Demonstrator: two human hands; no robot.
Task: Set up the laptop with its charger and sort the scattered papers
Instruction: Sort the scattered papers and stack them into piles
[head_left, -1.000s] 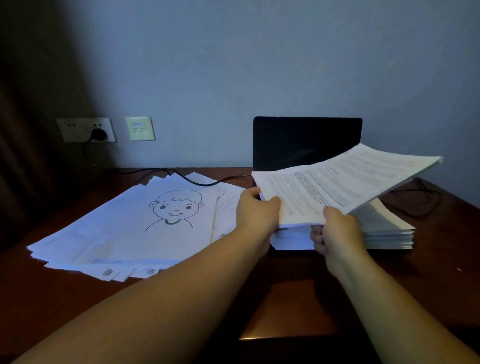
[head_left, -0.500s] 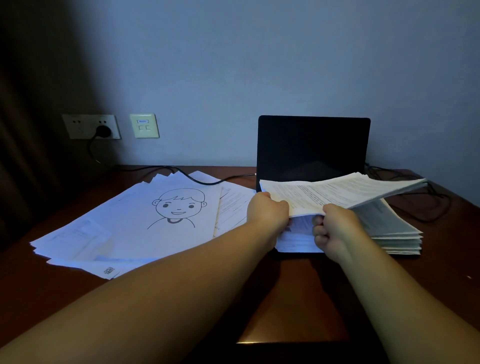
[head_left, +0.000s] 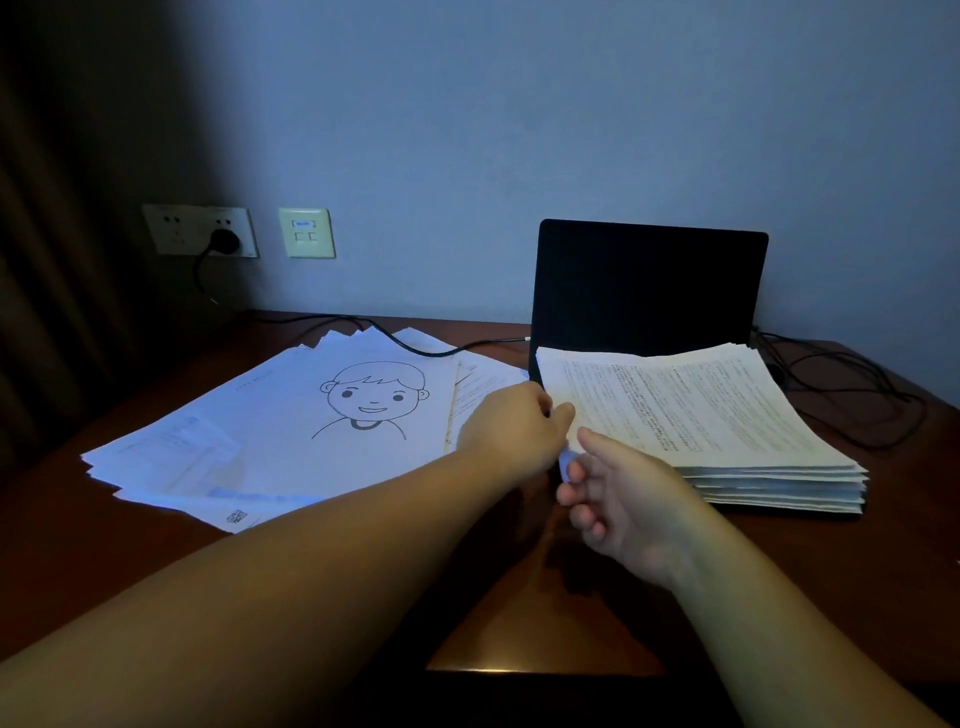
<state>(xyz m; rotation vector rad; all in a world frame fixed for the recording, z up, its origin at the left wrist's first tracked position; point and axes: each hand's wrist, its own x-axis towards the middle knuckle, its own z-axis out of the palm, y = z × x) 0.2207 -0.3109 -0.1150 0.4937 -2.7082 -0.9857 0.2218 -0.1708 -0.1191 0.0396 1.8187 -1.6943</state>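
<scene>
Text pages are kept in a neat stack (head_left: 727, 431) on the laptop (head_left: 649, 291) base, screen open and dark behind, so sorted sheets stay apart from the loose spread (head_left: 291, 431) topped by a face drawing, left on the surface (head_left: 545, 613). The stack's near-left corner is pinched by the left hand (head_left: 511, 434), likely to square it. The right hand (head_left: 618, 504) is released, fingers loosely curled, just beside the corner. The charger cable (head_left: 410, 345) is plugged into the wall socket (head_left: 223, 241) and run to the laptop.
</scene>
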